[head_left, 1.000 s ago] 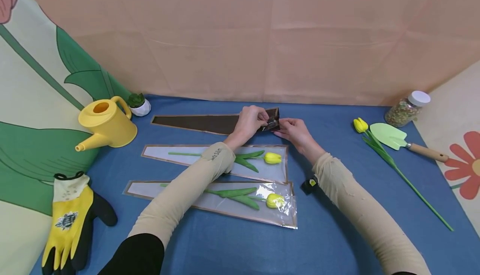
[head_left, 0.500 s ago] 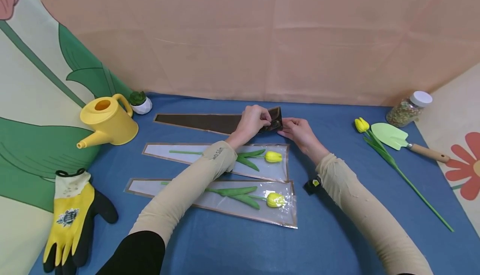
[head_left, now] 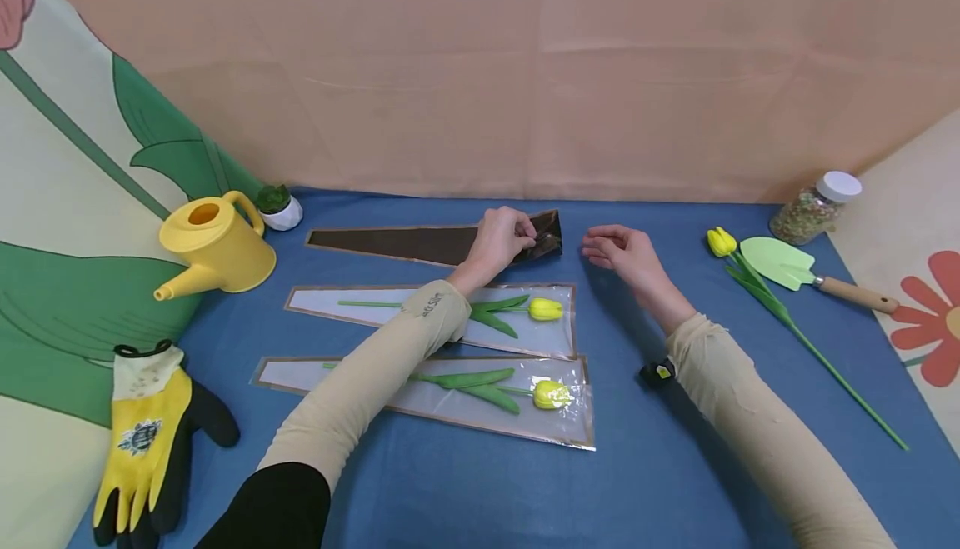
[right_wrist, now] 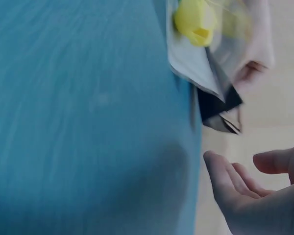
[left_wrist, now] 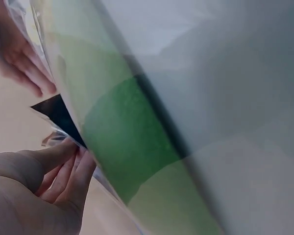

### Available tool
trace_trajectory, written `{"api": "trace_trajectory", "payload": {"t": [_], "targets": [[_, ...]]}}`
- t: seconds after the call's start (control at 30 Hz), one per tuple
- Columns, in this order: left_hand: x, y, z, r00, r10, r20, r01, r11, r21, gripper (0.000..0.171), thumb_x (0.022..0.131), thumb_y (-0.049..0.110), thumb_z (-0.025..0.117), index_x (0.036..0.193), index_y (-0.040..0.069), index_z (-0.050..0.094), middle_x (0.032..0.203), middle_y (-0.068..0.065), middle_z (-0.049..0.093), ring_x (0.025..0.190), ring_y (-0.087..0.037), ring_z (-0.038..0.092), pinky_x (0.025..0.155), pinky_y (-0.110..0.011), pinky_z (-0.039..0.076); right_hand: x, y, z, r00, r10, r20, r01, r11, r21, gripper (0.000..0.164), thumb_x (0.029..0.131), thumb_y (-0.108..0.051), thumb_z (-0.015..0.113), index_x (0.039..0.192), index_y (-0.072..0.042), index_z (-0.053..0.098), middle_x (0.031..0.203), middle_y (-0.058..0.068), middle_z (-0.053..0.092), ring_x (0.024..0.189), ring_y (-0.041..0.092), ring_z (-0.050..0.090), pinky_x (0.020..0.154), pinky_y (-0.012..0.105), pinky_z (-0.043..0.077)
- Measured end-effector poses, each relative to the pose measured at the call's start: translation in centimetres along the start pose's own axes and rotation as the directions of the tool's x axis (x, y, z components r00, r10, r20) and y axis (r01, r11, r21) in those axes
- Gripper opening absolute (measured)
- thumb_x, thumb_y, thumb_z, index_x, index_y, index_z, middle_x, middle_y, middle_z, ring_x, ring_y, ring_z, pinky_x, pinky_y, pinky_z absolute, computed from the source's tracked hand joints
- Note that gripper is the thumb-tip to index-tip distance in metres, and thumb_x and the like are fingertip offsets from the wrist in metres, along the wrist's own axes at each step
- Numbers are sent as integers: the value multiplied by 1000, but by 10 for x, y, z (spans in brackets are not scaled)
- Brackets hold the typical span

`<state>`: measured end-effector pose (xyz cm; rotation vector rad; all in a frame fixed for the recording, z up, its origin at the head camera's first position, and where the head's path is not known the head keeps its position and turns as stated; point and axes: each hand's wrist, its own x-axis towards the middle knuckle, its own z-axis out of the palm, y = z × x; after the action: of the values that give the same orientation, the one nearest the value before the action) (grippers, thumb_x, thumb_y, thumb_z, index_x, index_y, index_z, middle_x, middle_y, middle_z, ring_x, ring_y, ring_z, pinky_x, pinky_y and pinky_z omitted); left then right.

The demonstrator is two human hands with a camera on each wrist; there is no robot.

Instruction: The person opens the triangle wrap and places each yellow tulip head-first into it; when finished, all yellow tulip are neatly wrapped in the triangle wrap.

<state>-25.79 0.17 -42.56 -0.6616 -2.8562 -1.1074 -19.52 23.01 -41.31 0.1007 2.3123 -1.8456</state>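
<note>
My left hand (head_left: 495, 242) pinches the clear front film at the wide, right end of a long dark flower sleeve (head_left: 397, 243) at the back of the table. The sleeve's mouth stands partly raised and gaping. To the right of that mouth, my right hand (head_left: 628, 259) is held above the cloth with relaxed fingers and nothing in them. Nearer to me lie two pale sleeves, each with a yellow tulip inside: the upper sleeve (head_left: 315, 300) and the lower sleeve (head_left: 279, 372). My left forearm passes over both. A loose yellow tulip (head_left: 780, 316) lies at the right.
A yellow watering can (head_left: 217, 241), a small potted succulent (head_left: 277, 209) and a yellow-black glove (head_left: 150, 441) are at the left. A green trowel (head_left: 780, 267) lies beside the loose tulip, near a white-lidded jar (head_left: 810, 212). Blue cloth (head_left: 465, 491) covers the table.
My right hand has come off the sleeve's right corner and moved to the right. The left hand keeps its pinch on the dark sleeve in nearly the same place.
</note>
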Motion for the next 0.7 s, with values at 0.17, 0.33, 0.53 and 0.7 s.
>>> {"api": "trace_trajectory", "payload": {"t": [0.17,0.33,0.53,0.7], "targets": [[-1,-1,-1,1000,-4,11,4,1000,-10,3,98,6,80,95,5,81,96,-8,79,86,-18,73,76,-27,58,-23,-3,-25,999,-44,19,46,988,-149,47,115,-16,51,152,12,48,145,32,59,117,20,69,104,35,55],[-1,-2,-1,1000,-4,19,4,1000,9,4,99,6,79,99,4,82,99,-9,79,88,-18,74,78,-28,59,-45,4,-52,990,-139,-4,129,924,-361,42,113,-14,56,145,12,55,138,32,64,117,30,70,87,14,55],[-4,-3,-3,1000,-14,23,13,1000,13,4,98,7,80,100,4,82,99,-9,79,89,-19,73,80,-30,59,-65,16,-79,971,-232,-48,158,786,-598,34,107,-11,66,134,10,65,124,30,71,111,47,71,75,15,53],[-4,-3,-4,1000,-4,15,4,1000,8,4,97,7,81,99,4,82,98,-9,79,89,-18,74,80,-29,59,-81,18,-101,952,-297,-75,170,716,-678,31,102,-6,72,128,11,67,115,32,72,100,50,73,67,9,47]]}}
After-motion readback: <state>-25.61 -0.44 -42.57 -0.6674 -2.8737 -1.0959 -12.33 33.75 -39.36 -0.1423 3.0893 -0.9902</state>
